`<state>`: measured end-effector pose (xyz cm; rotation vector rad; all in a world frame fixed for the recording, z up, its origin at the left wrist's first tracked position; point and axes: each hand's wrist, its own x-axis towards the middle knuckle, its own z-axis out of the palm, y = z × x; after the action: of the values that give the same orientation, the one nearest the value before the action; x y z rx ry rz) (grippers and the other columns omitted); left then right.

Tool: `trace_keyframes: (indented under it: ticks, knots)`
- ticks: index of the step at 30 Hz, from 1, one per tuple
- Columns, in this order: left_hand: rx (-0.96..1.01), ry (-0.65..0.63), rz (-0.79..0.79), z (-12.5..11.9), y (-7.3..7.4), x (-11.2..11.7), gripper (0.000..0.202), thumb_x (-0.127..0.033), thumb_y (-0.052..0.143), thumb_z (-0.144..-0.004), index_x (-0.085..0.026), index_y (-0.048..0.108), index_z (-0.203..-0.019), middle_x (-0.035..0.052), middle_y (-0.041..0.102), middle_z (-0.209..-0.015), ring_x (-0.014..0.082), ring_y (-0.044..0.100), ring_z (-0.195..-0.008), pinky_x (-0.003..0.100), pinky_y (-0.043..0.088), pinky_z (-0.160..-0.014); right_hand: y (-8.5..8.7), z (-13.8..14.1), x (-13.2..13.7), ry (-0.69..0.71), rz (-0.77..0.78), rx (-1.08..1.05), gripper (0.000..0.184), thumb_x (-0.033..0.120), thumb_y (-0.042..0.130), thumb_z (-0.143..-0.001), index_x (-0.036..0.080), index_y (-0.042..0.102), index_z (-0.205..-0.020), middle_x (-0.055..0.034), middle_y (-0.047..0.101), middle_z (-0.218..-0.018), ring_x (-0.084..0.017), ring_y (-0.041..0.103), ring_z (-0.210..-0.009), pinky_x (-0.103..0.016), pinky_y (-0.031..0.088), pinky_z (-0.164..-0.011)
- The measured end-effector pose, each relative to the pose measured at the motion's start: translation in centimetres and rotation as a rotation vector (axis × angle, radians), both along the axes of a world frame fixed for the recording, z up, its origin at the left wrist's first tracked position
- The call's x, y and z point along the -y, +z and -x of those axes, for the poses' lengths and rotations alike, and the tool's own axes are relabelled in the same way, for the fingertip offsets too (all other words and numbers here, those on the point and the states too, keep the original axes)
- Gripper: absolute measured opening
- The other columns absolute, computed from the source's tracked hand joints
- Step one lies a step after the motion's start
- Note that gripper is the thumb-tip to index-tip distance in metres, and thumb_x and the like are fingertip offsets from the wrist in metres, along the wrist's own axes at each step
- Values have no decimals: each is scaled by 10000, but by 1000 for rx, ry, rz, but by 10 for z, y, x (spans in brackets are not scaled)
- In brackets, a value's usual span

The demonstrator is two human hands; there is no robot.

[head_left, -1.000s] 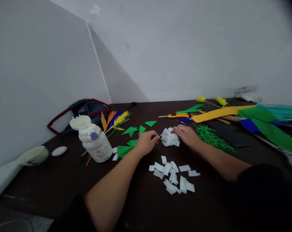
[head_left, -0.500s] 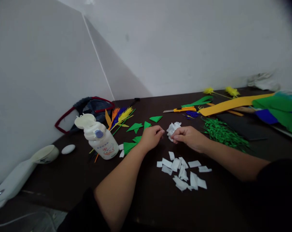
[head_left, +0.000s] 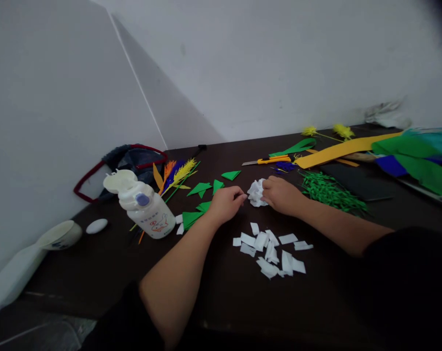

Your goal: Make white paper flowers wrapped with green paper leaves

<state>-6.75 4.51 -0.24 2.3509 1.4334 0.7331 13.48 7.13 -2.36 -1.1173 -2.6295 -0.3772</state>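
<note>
A ruffled bunch of white crepe paper (head_left: 256,193) lies on the dark table, with the curled fingers of my right hand (head_left: 282,196) gripping its right side. My left hand (head_left: 228,204) is just left of it, thumb and fingers pinched together; whatever they may hold is too small to make out. Several small white paper pieces (head_left: 270,248) are scattered on the tabletop nearer to me. Green paper triangles (head_left: 199,189) lie behind and to the left of my left hand, some partly covered by it.
To the left stand a white bottle (head_left: 151,209) with its lid up and paper flowers (head_left: 180,175) behind it. A bowl (head_left: 62,235) is farther left. An orange utility knife (head_left: 270,159), blade out, lies at the back. Green paper shreds (head_left: 332,192) and a yellow strip (head_left: 348,148) are at right.
My right hand has turned over the white crepe paper, its back now facing up, with the fingers on the bunch's right edge. My left hand stays pinched beside it. The camera view has shifted slightly.
</note>
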Motion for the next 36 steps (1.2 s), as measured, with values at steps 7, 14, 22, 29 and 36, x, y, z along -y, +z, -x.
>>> trace_keyframes:
  ticks: [7, 14, 22, 29, 36]
  knots:
    - [-24, -11, -4, 0, 1, -1, 172, -284, 504, -768, -174, 618, -703, -3, 629, -646, 126, 523, -602, 229, 353, -566, 0, 2, 5, 17, 124, -391, 214, 200, 597, -681, 172, 598, -893, -74, 552, -913, -202, 495, -872, -323, 384, -784]
    - [-1, 56, -31, 2, 5, -1, 162, -258, 497, -769, -179, 617, -694, -2, 628, -648, 132, 531, -625, 236, 359, -577, 2, 19, 38, 399, 402, -310, 134, 296, 576, -749, 201, 653, -804, -35, 611, -793, -159, 528, -798, -294, 410, -758]
    - [319, -86, 382, -5, 10, 7, 133, -243, 516, -760, -152, 579, -687, 4, 602, -617, 104, 532, -565, 232, 410, -566, 6, 19, 38, 181, 494, -680, 111, 215, 501, -776, 184, 608, -765, -13, 611, -732, -134, 549, -702, -270, 426, -672]
    - [739, -244, 643, -22, 8, 18, 133, -221, 614, -705, -110, 543, -690, 19, 606, -629, 84, 545, -550, 234, 429, -589, 7, 16, 36, 28, 494, -1082, 127, 266, 572, -716, 179, 607, -801, -22, 628, -736, -152, 573, -686, -290, 451, -645]
    - [846, -188, 555, -28, 10, 20, 168, -243, 556, -757, -109, 546, -658, 18, 608, -598, 79, 532, -509, 225, 417, -561, 15, 18, 46, 102, 448, -1133, 134, 257, 533, -767, 208, 642, -828, -33, 644, -832, -163, 583, -799, -337, 447, -762]
